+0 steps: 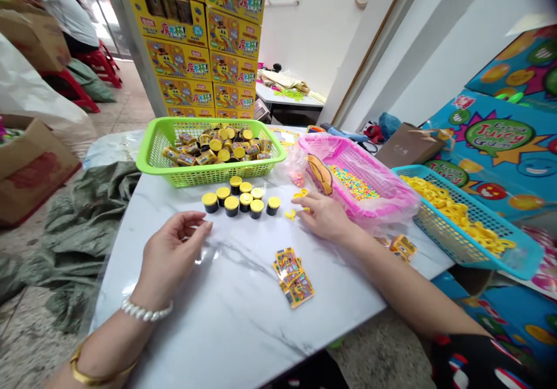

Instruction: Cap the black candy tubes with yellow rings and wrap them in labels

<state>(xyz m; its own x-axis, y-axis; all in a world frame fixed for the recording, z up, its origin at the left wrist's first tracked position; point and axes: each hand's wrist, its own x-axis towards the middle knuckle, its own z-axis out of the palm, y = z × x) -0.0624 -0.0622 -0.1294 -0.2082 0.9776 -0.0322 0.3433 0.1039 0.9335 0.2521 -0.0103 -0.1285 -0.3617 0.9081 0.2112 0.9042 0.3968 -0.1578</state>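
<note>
Nearest the camera, a left forearm (100,342) ringed by a pearl bracelet (147,309) and a gold bangle (98,371) and a right forearm (404,284) are stretched over a white marble-patterned worktop (226,319). Far beyond it, printed yellow cartons (200,46) are stacked high, and a Juicy Gum display board (500,139) is propped on the right. A green sack (82,232) is spread over the floor on the left. On the worktop, a green basket (209,174) of lidded cups is set at the far edge, a pink basket (369,168) holds coloured beads, and a blue basket (461,244) on the right is heaped with yellow rings. Eight black cups with yellow lids (239,198) are grouped in the middle, just beyond the left hand (174,255), whose grip is loosely apart and empty. The right hand (322,215) is laid down with its grip spread, also clamped on nothing, just beside loose yellow pieces (290,214) to the right of the cups. Small printed packets (293,277) lie in a overlapping pile nearer the camera, between the hands. The work in hand is shown as the laying-out of these small parts by hand.
</note>
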